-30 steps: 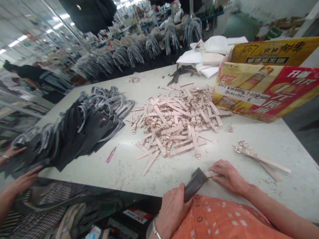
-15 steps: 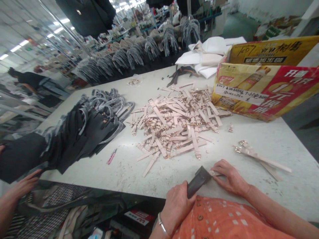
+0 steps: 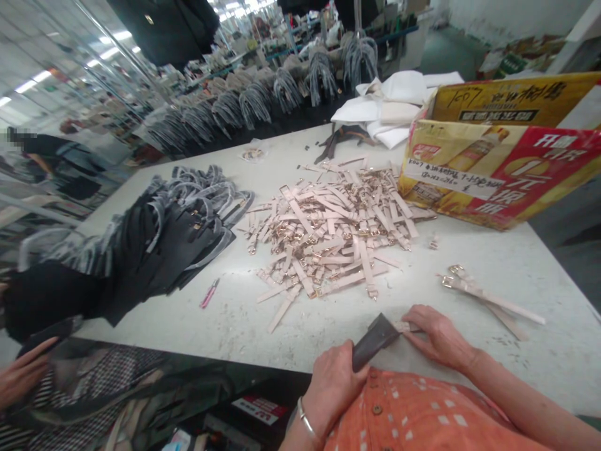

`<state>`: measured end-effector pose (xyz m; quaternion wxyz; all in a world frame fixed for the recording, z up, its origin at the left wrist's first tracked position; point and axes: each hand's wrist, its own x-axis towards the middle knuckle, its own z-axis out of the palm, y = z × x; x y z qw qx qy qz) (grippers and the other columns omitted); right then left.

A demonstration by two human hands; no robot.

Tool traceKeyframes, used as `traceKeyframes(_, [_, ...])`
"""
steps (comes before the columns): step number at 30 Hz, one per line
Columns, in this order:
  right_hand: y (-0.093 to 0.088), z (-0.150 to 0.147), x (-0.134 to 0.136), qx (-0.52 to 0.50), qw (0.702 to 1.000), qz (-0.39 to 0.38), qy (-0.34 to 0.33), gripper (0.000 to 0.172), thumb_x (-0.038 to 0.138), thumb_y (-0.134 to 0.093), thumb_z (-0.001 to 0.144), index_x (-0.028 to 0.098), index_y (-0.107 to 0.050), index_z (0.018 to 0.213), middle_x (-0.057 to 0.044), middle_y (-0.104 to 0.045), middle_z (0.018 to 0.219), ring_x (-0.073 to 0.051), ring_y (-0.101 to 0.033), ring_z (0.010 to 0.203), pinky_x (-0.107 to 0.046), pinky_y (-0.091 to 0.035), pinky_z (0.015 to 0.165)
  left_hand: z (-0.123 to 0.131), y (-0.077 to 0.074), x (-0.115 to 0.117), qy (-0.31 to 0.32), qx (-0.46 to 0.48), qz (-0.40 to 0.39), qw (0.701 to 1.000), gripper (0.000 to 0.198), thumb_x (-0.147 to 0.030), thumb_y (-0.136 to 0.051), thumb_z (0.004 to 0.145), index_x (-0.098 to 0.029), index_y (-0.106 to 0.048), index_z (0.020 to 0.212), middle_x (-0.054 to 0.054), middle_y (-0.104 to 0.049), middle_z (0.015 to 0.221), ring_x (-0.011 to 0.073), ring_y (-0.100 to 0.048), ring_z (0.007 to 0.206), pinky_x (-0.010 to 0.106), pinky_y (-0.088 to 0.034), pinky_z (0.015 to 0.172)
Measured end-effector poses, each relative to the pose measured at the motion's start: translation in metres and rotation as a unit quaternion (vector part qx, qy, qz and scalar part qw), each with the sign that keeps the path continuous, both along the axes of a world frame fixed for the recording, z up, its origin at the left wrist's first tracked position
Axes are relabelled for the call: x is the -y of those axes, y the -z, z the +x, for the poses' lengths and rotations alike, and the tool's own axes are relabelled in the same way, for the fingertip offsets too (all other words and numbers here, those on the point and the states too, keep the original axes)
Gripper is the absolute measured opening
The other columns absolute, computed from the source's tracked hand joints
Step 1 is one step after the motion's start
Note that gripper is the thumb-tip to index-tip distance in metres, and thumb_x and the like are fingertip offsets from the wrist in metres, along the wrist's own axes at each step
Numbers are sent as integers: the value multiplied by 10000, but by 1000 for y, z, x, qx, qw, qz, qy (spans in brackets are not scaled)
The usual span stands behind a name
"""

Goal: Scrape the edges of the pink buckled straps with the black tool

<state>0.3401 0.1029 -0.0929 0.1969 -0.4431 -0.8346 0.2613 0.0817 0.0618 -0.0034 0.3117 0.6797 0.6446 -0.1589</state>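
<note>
My left hand [image 3: 333,382] is closed round the handle of a dark flat-bladed tool [image 3: 374,339] at the table's near edge. The blade's tip rests on a small pale pink strap piece [image 3: 404,326]. My right hand [image 3: 436,338] lies over that piece, its fingers pressing it down on the table. Just beyond lies a big heap of pale pink straps with gold buckles [image 3: 328,228].
A yellow and red cardboard box [image 3: 504,166] stands at the right. Two finished pink straps [image 3: 488,297] lie to the right. Black pieces with wrapped handles [image 3: 154,238] are piled at the left, where another person's hand [image 3: 21,376] reaches. A pink pen [image 3: 209,292] lies on the table [image 3: 516,263].
My hands have hardly moved. The other person at the left has drawn a black piece off the pile toward the table's edge, and that person's hand has dropped lower.
</note>
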Motion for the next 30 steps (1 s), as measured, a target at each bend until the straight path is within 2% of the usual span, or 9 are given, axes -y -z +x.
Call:
traceKeyframes(6, [-2,3,1,19,1000,-5,7,157,296,-515,860,193,-614,926,-79,-601,862,-212,-569,803,-344,-456,725,1,1,1,-1,-6,4,1000,430,-559,-370,850,-210,-582,983,70,-680,920,221,-635,860,299,-458,732])
traceKeyframes(10, [-4,8,4,-5,1000,-10,-5,219,258,-464,884,207,-623,1027,-93,-608,932,-215,-572,850,-362,-473,762,2,-3,0,1,-7,-5,1000,431,-551,-369,856,-202,-581,991,75,-675,935,222,-631,872,295,-452,741])
traceKeyframes(14, [4,16,9,-22,1000,-5,16,256,240,-488,866,215,-613,1089,-104,-594,1001,-238,-559,923,-402,-480,807,2,-5,2,7,-17,-5,1000,455,-577,-381,847,-196,-573,1008,82,-674,930,234,-632,863,303,-452,730])
traceKeyframes(19, [17,21,14,-48,998,4,32,252,240,-498,864,210,-619,1083,-109,-582,996,-246,-548,940,-416,-484,815,3,-3,8,36,-16,10,999,424,-528,-396,869,-202,-543,1096,79,-678,944,249,-631,905,325,-449,763])
traceKeyframes(26, [15,21,12,-52,998,-20,16,252,264,-477,886,200,-625,1080,-112,-576,986,-242,-541,922,-415,-481,810,22,-12,-2,83,-12,14,996,455,-481,-482,855,-193,-503,1206,95,-662,1021,274,-615,968,341,-448,805])
traceKeyframes(30, [10,22,10,-57,998,-36,3,270,252,-454,893,207,-614,1106,-111,-577,998,-243,-538,931,-410,-481,818,36,-8,-12,101,2,25,995,382,-406,-518,830,-186,-524,1143,87,-663,1011,276,-622,942,344,-454,791])
